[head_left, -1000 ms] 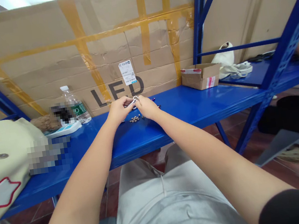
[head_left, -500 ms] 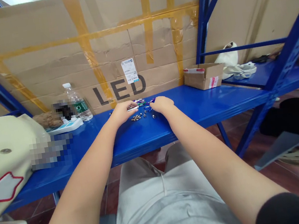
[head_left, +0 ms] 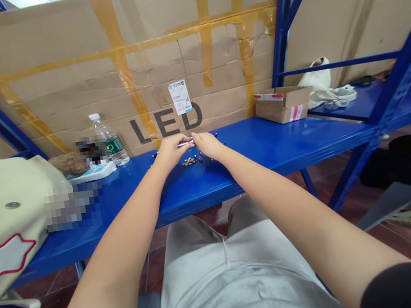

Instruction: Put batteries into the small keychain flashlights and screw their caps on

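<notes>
My left hand [head_left: 171, 151] is closed round a slim silvery-white pen barrel [head_left: 185, 143], which points to the right. My right hand [head_left: 209, 146] meets it at the barrel's right end, thumb and fingers pinched together. Whatever sits between those right fingertips is too small to make out. Just in front of the hands, small metal pieces [head_left: 189, 162] lie in a little heap on the blue tabletop [head_left: 262, 151]. A few more metal bits [head_left: 201, 157] are beside my right hand. Behind the hands, thin dark shiny pen-like parts are mostly hidden.
A water bottle [head_left: 114, 144] and a white power strip [head_left: 95, 173] stand to the left, near a cream bag [head_left: 7, 187]. At the back right is a small open carton [head_left: 283, 105]. A large cardboard panel [head_left: 156, 74] and blue rack posts [head_left: 281, 26] bound the table.
My right hand has moved left from the colourful parts to the end of the pen barrel, so both hands now meet. The left hand keeps its hold on the barrel.
</notes>
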Available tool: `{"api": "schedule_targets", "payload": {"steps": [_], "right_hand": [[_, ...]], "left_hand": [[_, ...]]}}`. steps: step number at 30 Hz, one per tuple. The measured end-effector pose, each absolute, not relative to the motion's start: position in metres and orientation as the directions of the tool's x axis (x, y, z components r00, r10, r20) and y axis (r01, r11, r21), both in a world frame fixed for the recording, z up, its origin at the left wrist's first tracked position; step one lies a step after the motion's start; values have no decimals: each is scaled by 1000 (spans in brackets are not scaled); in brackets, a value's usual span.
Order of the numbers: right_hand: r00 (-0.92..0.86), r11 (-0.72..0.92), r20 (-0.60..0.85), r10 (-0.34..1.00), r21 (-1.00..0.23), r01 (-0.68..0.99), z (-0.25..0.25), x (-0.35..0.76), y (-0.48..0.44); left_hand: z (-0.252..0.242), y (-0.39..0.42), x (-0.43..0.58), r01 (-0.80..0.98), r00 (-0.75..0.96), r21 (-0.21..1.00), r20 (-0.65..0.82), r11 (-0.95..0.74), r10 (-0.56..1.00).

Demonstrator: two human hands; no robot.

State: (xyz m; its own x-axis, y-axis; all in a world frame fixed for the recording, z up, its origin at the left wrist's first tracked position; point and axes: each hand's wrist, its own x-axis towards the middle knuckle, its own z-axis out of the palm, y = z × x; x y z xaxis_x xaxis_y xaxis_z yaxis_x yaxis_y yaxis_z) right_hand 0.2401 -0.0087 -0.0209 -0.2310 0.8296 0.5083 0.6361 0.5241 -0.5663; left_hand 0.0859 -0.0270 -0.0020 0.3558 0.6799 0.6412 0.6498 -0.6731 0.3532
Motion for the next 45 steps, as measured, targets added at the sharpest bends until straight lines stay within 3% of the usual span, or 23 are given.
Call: {"api": "schedule_targets", "payload": {"steps": [5, 11, 14, 18, 21, 23, 28, 30, 34, 39, 45], "right_hand": [[-239, 526, 515, 823, -535, 661, -23, 239, -4], [-365, 579, 552, 750, -283, 765, -30, 234, 1], [-367, 569, 550, 750, -255, 782, -33, 231, 3], [-309, 534, 518, 798, -370, 760, -31, 231, 3], [-268, 501, 486, 832, -450, 740, -29, 231, 1], [-268, 503, 486, 832, -454, 736, -27, 232, -1], [-318, 600, 603, 731, -348, 720, -27, 231, -3], [-335, 601, 613, 716, -297, 742, -27, 231, -5], [-442, 576, 465, 767, -196, 794, -27, 233, -12], [-484, 547, 336, 808, -122, 828, -26, 236, -18], [-429, 491, 356, 830, -102, 865, -21, 238, -21]], "left_hand": [[2, -32, 88, 588, 308, 586, 474, -557, 825], [-3, -30, 79, 432, 310, 867, 117, -249, 944], [-6, -26, 75, 471, 305, 837, 141, -278, 942], [-6, -21, 77, 634, 278, 582, 443, -509, 852], [-4, -22, 78, 669, 305, 530, 444, -521, 843], [-3, -24, 77, 648, 322, 580, 379, -494, 867], [-5, -24, 70, 410, 353, 873, 114, -263, 929], [-6, -23, 66, 405, 363, 898, 15, -172, 932], [-7, -22, 61, 590, 359, 776, -6, -222, 933], [-4, -17, 55, 790, 456, 373, 174, -487, 873], [-3, -8, 42, 822, 422, 301, 250, -484, 872]]}}
